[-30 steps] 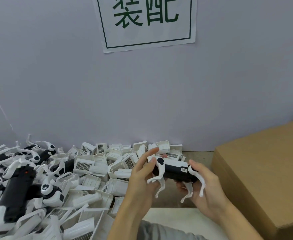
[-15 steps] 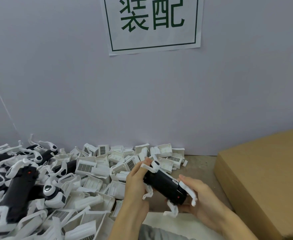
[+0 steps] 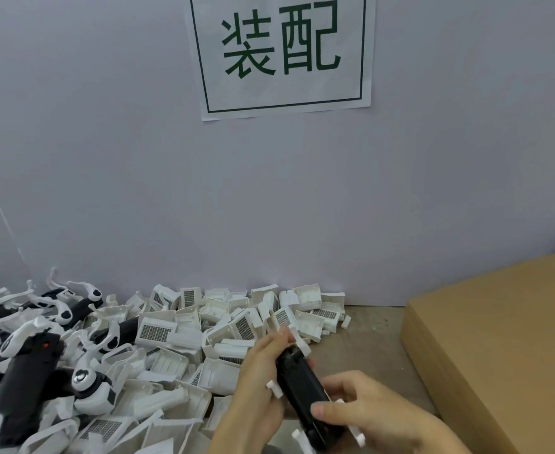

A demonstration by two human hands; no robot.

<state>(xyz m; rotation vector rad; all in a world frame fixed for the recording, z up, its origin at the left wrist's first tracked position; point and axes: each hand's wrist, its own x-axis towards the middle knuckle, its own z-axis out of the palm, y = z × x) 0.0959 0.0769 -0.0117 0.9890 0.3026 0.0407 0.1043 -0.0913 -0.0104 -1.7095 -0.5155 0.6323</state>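
Head view. Both hands meet low in the middle of the frame and hold one black body clear of the table, just in front of the heap of parts. The body is long and narrow and lies on a slant, its far end up and to the left, its near end down and to the right. White fittings stick out from its sides and ends.

The left hand comes up from the lower edge with the forearm nearly upright. Its fingers curl round the left flank and far end of the body; their tips are blurred. The right hand enters from the lower right corner. Its thumb lies across the top of the near end, and the remaining fingers wrap under it, gripping the body.

Left of the hands, a pile of white housings with dark grilles runs back to the wall. Further left lies a heap of black-and-white units with curved white limbs. A cardboard box stands at the right, well apart from the hands. A paper sign with green characters hangs on the wall above.
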